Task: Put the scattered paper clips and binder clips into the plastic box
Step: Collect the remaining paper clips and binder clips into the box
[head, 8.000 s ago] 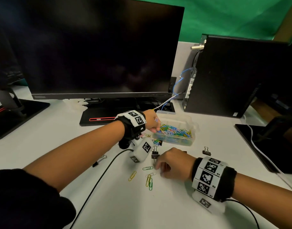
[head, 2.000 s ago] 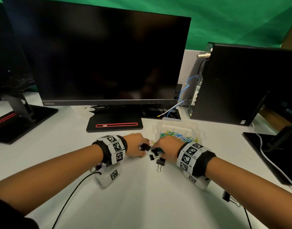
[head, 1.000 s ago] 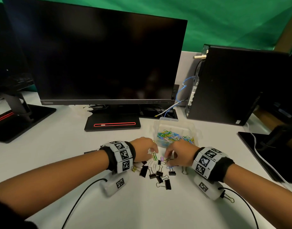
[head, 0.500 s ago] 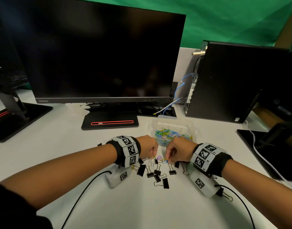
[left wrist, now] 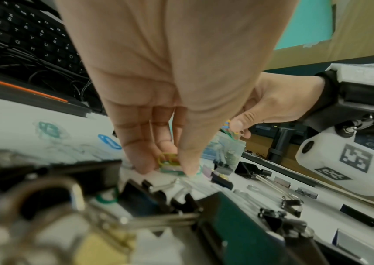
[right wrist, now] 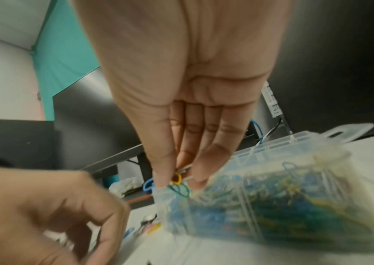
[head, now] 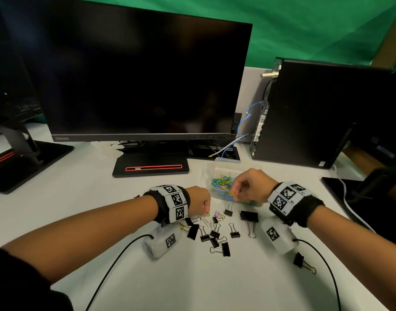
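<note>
Meanwhile right hand (head: pixel 252 184) grip pinching paper clips (head: pixel 231 195) above plastic box (head: pixel 224 161), left hand (head: pixel 198 202) grip pinching green-yellow clip (left wrist: pixel 167 159), long axes unclear

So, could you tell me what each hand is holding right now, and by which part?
The right hand pinches a few coloured paper clips by their upper loops over the plastic box. The left hand pinches paper clips at the table; where exactly is unclear.

Clear plastic box (head: pixel 224 163) holding coloured paper clips (head: pixel 221 181), black binder clips (head: pixel 217 234) scattered just beside
</note>
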Motion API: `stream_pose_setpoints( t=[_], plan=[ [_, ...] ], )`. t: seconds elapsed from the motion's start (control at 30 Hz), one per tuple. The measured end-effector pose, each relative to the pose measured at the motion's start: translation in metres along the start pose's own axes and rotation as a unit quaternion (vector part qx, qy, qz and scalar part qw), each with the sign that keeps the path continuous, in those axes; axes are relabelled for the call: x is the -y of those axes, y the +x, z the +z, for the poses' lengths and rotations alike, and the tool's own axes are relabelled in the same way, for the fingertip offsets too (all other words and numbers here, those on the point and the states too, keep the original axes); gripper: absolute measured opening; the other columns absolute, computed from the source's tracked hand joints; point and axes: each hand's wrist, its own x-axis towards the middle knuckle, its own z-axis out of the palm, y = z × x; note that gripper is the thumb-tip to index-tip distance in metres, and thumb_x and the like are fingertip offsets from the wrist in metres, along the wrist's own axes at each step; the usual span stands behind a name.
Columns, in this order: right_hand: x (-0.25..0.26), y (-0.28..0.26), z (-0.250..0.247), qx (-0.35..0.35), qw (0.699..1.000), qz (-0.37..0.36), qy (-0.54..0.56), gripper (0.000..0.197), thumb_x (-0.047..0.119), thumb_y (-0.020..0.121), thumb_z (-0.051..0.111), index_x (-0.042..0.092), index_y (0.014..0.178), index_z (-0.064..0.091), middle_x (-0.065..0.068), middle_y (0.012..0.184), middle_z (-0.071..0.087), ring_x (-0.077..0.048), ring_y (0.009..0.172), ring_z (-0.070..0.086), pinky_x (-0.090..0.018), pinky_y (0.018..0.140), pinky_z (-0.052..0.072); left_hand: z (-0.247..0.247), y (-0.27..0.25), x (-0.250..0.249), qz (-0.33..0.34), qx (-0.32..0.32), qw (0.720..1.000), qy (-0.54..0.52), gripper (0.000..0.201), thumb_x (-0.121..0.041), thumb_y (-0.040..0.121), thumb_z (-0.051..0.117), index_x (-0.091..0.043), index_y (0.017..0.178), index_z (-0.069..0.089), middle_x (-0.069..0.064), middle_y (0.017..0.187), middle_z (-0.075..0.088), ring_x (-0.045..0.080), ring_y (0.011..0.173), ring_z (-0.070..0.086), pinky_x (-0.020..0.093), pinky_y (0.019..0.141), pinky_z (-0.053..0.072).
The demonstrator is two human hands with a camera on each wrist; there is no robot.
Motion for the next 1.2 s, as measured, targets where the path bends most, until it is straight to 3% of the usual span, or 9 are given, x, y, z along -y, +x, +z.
stream_pose_setpoints(
  t=[0.17, 0.27, 0.4, 0.53, 0.67, 0.8, 0.97, 1.07, 1.2],
  plan=[
    [-0.009, 0.005, -0.020, -0.029, 0.998, 0.032, 0.051, 0.010, 0.009, 0.076, 0.075, 0.017, 0.075, 0.069, 0.002, 0.070, 0.067, -0.014, 0.058, 0.063, -0.031, 0.068, 0.059, -0.006, -0.008, -0.001, 0.036, -0.016, 0.999, -0.020, 0.018, -0.017, 0.089, 0.059, -0.010, 0.103, 0.066, 0.004, 0.111, 0.065, 0.009, 0.087, 0.049, 0.022, 0.078, 0.039],
    [-0.015, 0.007, -0.026, -0.049, 0.997, 0.043, 0.052, 0.006, 0.009, 0.075, 0.075, 0.013, 0.077, 0.070, -0.001, 0.072, 0.068, -0.014, 0.057, 0.063, -0.028, 0.064, 0.059, -0.006, -0.012, 0.002, 0.062, 0.001, 0.998, 0.003, 0.012, -0.016, 0.086, 0.063, -0.013, 0.096, 0.068, 0.005, 0.103, 0.069, 0.014, 0.087, 0.057, 0.025, 0.080, 0.046],
    [-0.027, 0.013, -0.030, -0.130, 0.989, 0.070, 0.016, 0.008, 0.011, 0.076, 0.074, 0.015, 0.081, 0.068, 0.001, 0.071, 0.069, -0.011, 0.051, 0.062, -0.017, 0.056, 0.054, 0.000, -0.015, 0.004, 0.085, -0.002, 0.995, 0.052, 0.011, -0.014, 0.083, 0.065, -0.013, 0.093, 0.070, 0.007, 0.100, 0.070, 0.015, 0.084, 0.058, 0.020, 0.077, 0.041],
    [-0.032, 0.017, -0.025, -0.119, 0.988, 0.091, -0.034, 0.013, 0.012, 0.075, 0.074, 0.018, 0.083, 0.065, -0.004, 0.086, 0.070, -0.016, 0.067, 0.063, -0.032, 0.075, 0.056, -0.001, -0.018, 0.000, 0.108, -0.013, 0.992, 0.058, 0.020, -0.010, 0.086, 0.062, -0.010, 0.106, 0.067, 0.006, 0.105, 0.069, 0.018, 0.097, 0.062, 0.014, 0.077, 0.037],
    [-0.022, 0.011, -0.013, -0.119, 0.986, 0.031, -0.109, 0.019, 0.019, 0.077, 0.073, 0.019, 0.095, 0.066, 0.004, 0.088, 0.060, -0.012, 0.075, 0.052, -0.023, 0.071, 0.041, -0.002, -0.015, -0.001, 0.092, 0.009, 0.995, 0.048, 0.024, -0.011, 0.088, 0.060, -0.008, 0.112, 0.065, 0.008, 0.111, 0.068, 0.019, 0.098, 0.060, 0.014, 0.078, 0.038],
    [-0.002, 0.003, 0.002, -0.063, 0.988, -0.052, -0.132, 0.015, 0.012, 0.077, 0.067, 0.018, 0.091, 0.071, 0.005, 0.080, 0.062, 0.000, 0.064, 0.045, -0.018, 0.070, 0.036, -0.001, -0.011, 0.002, 0.075, 0.027, 0.996, 0.033, 0.026, -0.013, 0.089, 0.060, -0.007, 0.114, 0.063, 0.010, 0.113, 0.067, 0.008, 0.084, 0.049, 0.006, 0.061, 0.034],
    [0.018, -0.005, 0.025, 0.049, 0.986, -0.125, -0.101, 0.012, 0.011, 0.077, 0.068, 0.018, 0.084, 0.074, 0.002, 0.079, 0.071, 0.006, 0.059, 0.052, -0.003, 0.060, 0.036, 0.000, -0.012, 0.003, 0.050, 0.044, 0.997, 0.039, 0.025, -0.016, 0.090, 0.059, -0.008, 0.114, 0.062, 0.010, 0.114, 0.067, 0.019, 0.090, 0.058, 0.018, 0.077, 0.039],
    [0.026, -0.007, 0.036, 0.095, 0.979, -0.155, -0.092, 0.015, 0.014, 0.081, 0.068, 0.023, 0.092, 0.075, 0.001, 0.085, 0.074, 0.000, 0.065, 0.056, -0.003, 0.062, 0.036, 0.001, -0.013, 0.005, 0.036, 0.049, 0.997, 0.040, 0.026, -0.016, 0.090, 0.059, -0.008, 0.115, 0.062, 0.010, 0.115, 0.066, 0.013, 0.086, 0.052, 0.019, 0.077, 0.038],
    [0.032, -0.004, 0.046, 0.121, 0.967, -0.180, -0.131, 0.023, 0.013, 0.081, 0.068, 0.020, 0.103, 0.073, 0.000, 0.084, 0.067, 0.004, 0.059, 0.046, -0.002, 0.057, 0.031, 0.000, -0.014, 0.009, 0.033, 0.046, 0.998, 0.042, 0.025, -0.016, 0.090, 0.059, -0.007, 0.112, 0.062, 0.011, 0.113, 0.067, 0.010, 0.083, 0.049, 0.010, 0.057, 0.034]
  ],
)
